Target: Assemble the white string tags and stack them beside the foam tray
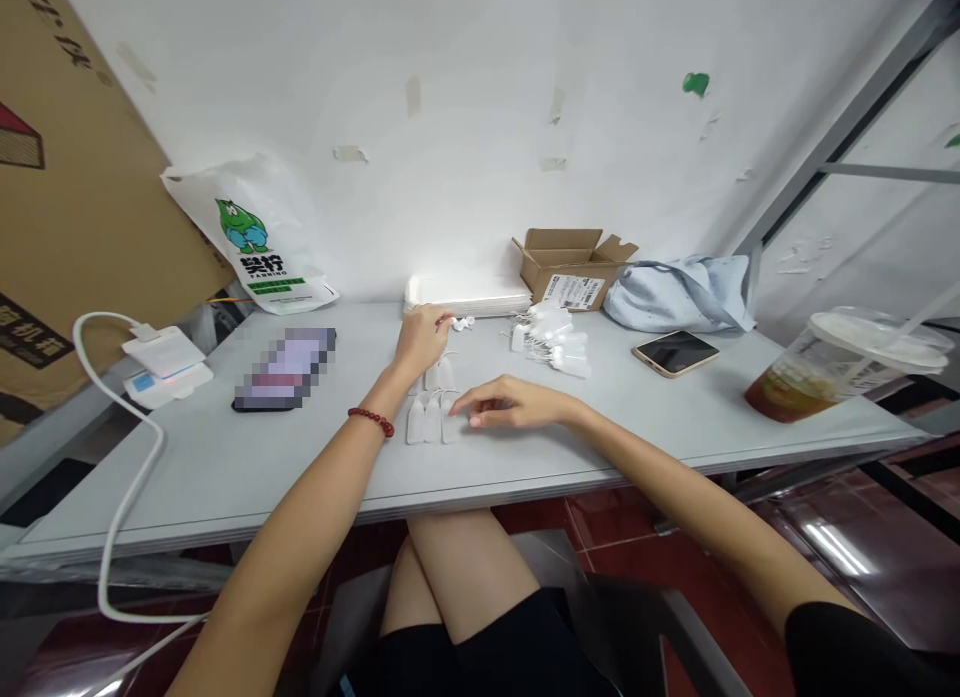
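White little paper tags [429,417] lie in neat rows on the pale grey table [225,467], dead centre near the front edge. Right hand [514,405] comes in from three o'clock, palm down, fingers spread loosely, fingertips [459,409] touching the nearest tags. Left hand [421,339], red bead bracelet [371,420] on the wrist, sits at twelve o'clock of the rows, fingers pinched shut on one small white strung tag [463,323].

At two o'clock, a loose heap of white tags with strings [555,345]. Beyond it, an open brown cardboard box [574,267] against the wall, and a flat stack of white trays [469,295] just beside it at twelve. Further round at three, a beige-edged phone [675,352] lies face up, with a crumpled light blue cloth [679,292] behind it and a lidded plastic cup of brown drink [825,372] at the far right. Over at ten o'clock: a dark phone [285,369], a white plastic bag with a green cartoon [255,242] and a white charger with cable [165,367].
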### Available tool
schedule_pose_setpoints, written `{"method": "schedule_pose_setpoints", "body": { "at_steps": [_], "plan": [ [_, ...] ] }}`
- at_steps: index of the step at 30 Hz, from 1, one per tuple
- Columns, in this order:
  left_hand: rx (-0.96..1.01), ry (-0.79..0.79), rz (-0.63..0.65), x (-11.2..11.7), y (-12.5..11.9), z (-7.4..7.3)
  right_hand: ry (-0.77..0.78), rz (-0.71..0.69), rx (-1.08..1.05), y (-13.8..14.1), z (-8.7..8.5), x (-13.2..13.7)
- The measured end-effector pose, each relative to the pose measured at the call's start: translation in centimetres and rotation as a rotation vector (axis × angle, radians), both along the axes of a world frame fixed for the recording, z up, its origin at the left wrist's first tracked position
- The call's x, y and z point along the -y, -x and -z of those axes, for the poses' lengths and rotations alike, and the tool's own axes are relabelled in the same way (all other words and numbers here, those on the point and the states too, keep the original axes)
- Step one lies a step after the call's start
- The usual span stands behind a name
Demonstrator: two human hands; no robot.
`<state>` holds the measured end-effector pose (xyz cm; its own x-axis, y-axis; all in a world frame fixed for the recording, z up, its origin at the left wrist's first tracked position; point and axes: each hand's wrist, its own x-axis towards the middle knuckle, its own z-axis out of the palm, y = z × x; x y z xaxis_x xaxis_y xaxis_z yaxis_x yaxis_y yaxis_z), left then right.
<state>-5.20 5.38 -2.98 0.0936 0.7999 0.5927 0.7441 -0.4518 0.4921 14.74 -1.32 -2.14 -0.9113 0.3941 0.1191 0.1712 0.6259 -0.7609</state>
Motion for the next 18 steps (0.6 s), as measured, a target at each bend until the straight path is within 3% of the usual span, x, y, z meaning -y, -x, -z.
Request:
{"method": "schedule_pose_setpoints", "body": {
  "at_steps": [5, 18],
  "plan": [
    [-0.008, -0.034, -0.010, 0.63, -0.88, -0.32, -0.082, -0.054, 0.032, 0.71, 0.55, 0.10],
    [0.003, -0.029, -0.008, 0.86, -1.02, -0.26, -0.138, -0.006, 0.080, 0.62, 0.15, 0.28]
  ]
}}
